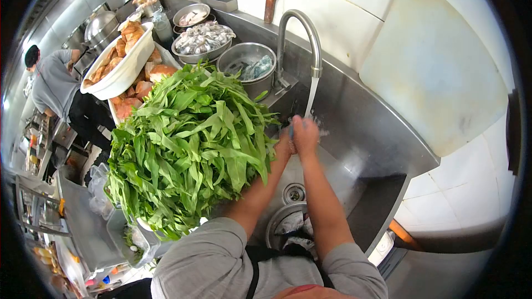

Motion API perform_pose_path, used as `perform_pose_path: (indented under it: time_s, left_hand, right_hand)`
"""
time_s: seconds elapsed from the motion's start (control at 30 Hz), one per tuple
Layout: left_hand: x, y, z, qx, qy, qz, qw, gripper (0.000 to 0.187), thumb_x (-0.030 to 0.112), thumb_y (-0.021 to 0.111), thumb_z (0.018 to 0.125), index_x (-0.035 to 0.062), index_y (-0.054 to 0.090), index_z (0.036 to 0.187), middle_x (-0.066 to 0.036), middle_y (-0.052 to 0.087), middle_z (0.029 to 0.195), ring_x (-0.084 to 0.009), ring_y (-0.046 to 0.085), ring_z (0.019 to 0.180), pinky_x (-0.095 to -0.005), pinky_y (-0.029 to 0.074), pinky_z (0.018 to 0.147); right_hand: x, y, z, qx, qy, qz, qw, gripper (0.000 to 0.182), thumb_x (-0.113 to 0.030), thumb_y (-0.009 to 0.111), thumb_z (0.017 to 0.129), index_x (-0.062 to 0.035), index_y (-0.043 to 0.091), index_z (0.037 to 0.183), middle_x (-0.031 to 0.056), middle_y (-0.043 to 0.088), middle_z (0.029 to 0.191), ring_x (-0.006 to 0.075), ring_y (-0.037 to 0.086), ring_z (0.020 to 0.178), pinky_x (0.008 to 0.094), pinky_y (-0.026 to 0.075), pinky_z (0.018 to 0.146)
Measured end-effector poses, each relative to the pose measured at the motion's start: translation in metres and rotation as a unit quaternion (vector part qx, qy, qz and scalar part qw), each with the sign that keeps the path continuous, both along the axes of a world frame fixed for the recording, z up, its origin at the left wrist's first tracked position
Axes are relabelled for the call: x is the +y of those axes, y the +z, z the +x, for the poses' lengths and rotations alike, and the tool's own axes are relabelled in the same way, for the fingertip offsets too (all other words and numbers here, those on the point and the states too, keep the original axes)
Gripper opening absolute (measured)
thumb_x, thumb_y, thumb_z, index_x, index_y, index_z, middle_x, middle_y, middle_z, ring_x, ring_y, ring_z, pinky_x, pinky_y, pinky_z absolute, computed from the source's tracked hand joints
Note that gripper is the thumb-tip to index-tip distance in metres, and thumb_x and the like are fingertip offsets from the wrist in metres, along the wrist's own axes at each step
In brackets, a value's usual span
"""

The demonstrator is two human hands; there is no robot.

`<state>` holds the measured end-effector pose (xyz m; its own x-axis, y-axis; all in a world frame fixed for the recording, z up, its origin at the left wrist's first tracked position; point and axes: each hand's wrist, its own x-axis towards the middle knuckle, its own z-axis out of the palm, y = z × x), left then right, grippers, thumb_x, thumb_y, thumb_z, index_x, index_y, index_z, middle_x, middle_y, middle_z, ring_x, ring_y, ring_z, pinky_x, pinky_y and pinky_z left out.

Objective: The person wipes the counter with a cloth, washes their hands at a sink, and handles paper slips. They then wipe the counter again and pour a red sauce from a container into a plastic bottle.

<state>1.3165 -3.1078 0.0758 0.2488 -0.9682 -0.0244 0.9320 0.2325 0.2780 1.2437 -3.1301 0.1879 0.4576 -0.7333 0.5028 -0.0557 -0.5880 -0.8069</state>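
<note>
Water stream [310, 97] falling from curved steel tap [302, 33] onto right hand [305, 134], fingers curled, pressing against left hand [284, 145]; grasp unclear; heaped green leaves [188, 144] lying just beside.

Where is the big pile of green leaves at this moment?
In the head view, the leaves are left of centre, beside the sink, just left of the left hand. Metal bowls stand behind them.

Commercial kitchen: steel sink [354, 133], heaped greens [188, 144], food bowls [202, 41].
</note>
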Motion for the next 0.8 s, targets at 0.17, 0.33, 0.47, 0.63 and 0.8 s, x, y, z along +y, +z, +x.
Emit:
perform_pose_path:
  time_s: [0.17,0.33,0.47,0.63,0.8]
  left_hand:
    - [-0.032,-0.063,0.000,-0.207,0.216,0.112,0.948,0.027,0.027,0.046,0.079,0.0039,0.053,0.091,-0.006,0.054,0.079,-0.0184,0.053,0.067,-0.0313,0.044,0.059]
    - [0.004,0.077,-0.029,-0.311,0.156,0.200,0.916,0.028,0.029,0.049,0.079,0.0055,0.053,0.093,-0.005,0.053,0.077,-0.0159,0.053,0.064,-0.0294,0.044,0.057]
    - [-0.001,0.081,-0.012,-0.146,0.045,0.240,0.959,0.029,0.031,0.048,0.080,0.0045,0.053,0.091,-0.005,0.053,0.076,-0.0164,0.053,0.063,-0.0312,0.044,0.059]
    - [-0.007,0.062,0.010,-0.290,0.206,0.416,0.837,0.033,0.033,0.044,0.081,0.0025,0.052,0.091,-0.013,0.053,0.085,-0.0252,0.051,0.078,-0.0367,0.039,0.074]
    - [-0.013,0.070,-0.018,-0.490,0.460,0.375,0.639,0.048,0.034,0.042,0.081,-0.0026,0.036,0.112,-0.020,0.046,0.104,-0.0304,0.046,0.092,-0.0382,0.032,0.085]
  right_hand:
    - [0.013,-0.021,-0.007,0.076,0.047,0.010,0.996,0.024,-0.026,0.053,0.074,-0.0024,0.057,0.072,0.0194,0.053,0.065,0.0343,0.054,0.063,0.0364,0.041,0.054]
    - [-0.065,-0.063,0.004,0.046,-0.063,0.196,0.977,0.028,-0.030,0.049,0.077,-0.0044,0.054,0.086,0.0108,0.057,0.077,0.0269,0.054,0.066,0.0329,0.043,0.061]
    - [-0.043,-0.037,-0.009,-0.120,0.174,0.577,0.789,0.028,-0.025,0.049,0.078,-0.0067,0.050,0.099,0.0057,0.053,0.088,0.0170,0.053,0.076,0.0281,0.042,0.068]
    - [0.002,-0.034,0.000,0.005,0.116,0.193,0.974,0.039,-0.009,0.044,0.070,-0.0003,0.048,0.108,0.0116,0.054,0.100,0.0183,0.051,0.088,0.0272,0.039,0.078]
    - [-0.013,-0.034,0.008,-0.001,0.028,0.196,0.980,0.030,-0.020,0.044,0.079,0.0011,0.053,0.099,0.0124,0.056,0.094,0.0231,0.052,0.088,0.0292,0.039,0.079]
